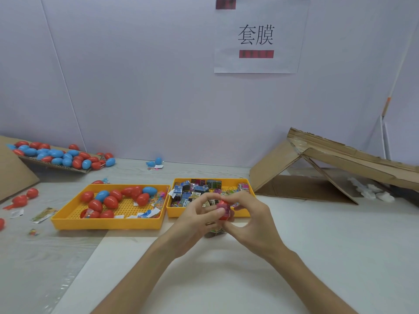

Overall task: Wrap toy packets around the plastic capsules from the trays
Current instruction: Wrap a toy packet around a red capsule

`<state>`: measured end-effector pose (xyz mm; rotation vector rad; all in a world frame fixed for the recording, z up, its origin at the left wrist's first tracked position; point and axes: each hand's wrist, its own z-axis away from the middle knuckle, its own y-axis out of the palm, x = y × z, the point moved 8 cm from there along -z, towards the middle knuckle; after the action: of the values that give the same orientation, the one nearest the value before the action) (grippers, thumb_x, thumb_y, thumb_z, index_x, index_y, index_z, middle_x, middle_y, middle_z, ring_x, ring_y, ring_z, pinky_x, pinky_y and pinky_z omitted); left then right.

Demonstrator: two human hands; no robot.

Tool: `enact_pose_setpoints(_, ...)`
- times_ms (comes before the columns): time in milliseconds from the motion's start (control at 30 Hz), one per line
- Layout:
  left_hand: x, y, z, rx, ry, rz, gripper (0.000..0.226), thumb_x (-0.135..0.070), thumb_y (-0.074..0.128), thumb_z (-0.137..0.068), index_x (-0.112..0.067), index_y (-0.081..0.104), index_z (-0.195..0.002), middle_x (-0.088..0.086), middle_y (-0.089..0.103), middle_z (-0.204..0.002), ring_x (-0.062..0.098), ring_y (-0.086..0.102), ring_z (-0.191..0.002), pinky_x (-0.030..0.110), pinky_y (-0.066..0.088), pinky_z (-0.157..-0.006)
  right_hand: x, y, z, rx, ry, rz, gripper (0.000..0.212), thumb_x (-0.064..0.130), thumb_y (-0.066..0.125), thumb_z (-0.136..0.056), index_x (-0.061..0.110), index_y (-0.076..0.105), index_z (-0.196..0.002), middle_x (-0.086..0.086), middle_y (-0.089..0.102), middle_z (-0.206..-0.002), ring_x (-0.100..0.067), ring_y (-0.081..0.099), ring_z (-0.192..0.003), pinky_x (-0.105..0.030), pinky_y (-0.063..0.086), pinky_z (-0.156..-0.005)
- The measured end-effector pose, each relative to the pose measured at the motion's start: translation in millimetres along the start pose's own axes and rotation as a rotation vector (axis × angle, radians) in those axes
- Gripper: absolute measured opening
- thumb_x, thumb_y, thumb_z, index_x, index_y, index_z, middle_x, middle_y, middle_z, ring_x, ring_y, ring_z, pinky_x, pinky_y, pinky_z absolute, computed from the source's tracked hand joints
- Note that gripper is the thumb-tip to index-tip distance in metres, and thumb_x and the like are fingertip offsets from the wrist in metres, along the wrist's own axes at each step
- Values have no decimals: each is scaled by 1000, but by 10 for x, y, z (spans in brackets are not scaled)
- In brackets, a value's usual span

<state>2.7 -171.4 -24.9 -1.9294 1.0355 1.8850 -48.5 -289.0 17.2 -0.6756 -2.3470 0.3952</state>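
Note:
A red plastic capsule (224,209) with a printed toy packet around it sits between both hands, just in front of the right tray. My left hand (196,220) pinches it from the left and my right hand (250,219) pinches it from the right. The left yellow tray (108,223) holds several red and blue capsules. Several printed toy packets (195,191) fill the right yellow tray (240,214). Part of the capsule is hidden by my fingers.
A cardboard sheet (54,165) at the far left carries several more red and blue capsules. Loose capsules (22,199) and packets (43,214) lie on the table's left side. A folded cardboard box (317,168) stands at the right. A paper sign (258,36) hangs on the wall.

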Motion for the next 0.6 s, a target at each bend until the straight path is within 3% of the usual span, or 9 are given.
enact_pose_setpoints(333,63,21,16,79,-47,-53,44,-19,65,-92,-10,53,-134,22,69,-107,32,67,-100,45,55,-94,21,14,-6,9,-21,21,33,5,83,-72,10,70,-102,2,67,-99,-17,63,-97,-34,55,-76)
enact_pose_setpoints(600,85,40,15,62,-29,-171,37,-5,66,-95,-9,53,-129,15,68,-91,24,65,-90,29,54,-76,46,132,21,138,2,76,41,11,82,-67,13,71,-106,5,63,-102,-18,59,-99,-36,53,-81)
